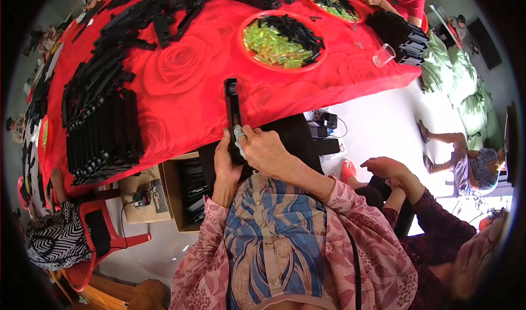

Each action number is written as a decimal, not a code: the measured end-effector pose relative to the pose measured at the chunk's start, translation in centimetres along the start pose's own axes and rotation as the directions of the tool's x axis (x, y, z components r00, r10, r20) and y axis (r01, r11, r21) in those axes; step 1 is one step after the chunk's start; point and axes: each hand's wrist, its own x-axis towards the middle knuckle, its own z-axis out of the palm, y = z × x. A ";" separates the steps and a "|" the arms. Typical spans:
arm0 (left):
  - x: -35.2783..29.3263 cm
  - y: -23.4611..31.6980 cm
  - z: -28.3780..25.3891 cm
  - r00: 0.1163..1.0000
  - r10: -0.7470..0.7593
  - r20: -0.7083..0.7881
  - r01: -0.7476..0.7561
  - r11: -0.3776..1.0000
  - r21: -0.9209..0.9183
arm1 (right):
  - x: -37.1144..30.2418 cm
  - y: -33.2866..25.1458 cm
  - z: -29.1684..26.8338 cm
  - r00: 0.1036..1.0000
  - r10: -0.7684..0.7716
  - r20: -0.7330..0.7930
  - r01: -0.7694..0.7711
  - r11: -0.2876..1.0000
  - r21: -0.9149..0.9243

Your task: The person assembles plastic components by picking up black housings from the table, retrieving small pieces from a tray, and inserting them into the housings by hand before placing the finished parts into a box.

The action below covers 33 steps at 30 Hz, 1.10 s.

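A long, narrow black plastic part (233, 108) stands out over the table's front edge, held between both my hands. My left hand (223, 165) is closed around its lower left side. From the right, my right hand (266, 148) grips the same part, its fingers curled near the lower end. A pale grey wrapping shows on a digit of that hand. The part's lower end is hidden by my hands. Beyond it sits a round red tray (241, 41) with yellow-green clear pieces and small black pieces.
Stacked black parts (101, 137) stand at the left of the red rose-patterned tablecloth (178, 63). A second tray (357, 16), a clear cup (383, 55) and more black parts (402, 38) lie far right. Below are a cardboard box (174, 200) and a red chair (112, 239). Someone sits close at right.
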 end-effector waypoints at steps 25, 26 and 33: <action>-1.4 1.0 1.5 0.997 0.006 0.073 -0.004 0.999 -0.032 | 1.8 18.7 -3.6 0.536 0.705 -0.465 -0.258 0.661 0.704; -1.5 1.1 1.4 0.997 0.012 0.076 -0.011 1.000 -0.015 | 2.5 19.5 -4.5 0.511 0.717 -0.473 -0.318 0.669 0.671; -1.6 1.0 1.6 0.994 0.001 0.111 -0.003 1.000 0.020 | 9.3 27.7 -5.0 0.609 0.643 -0.464 -0.458 0.763 0.457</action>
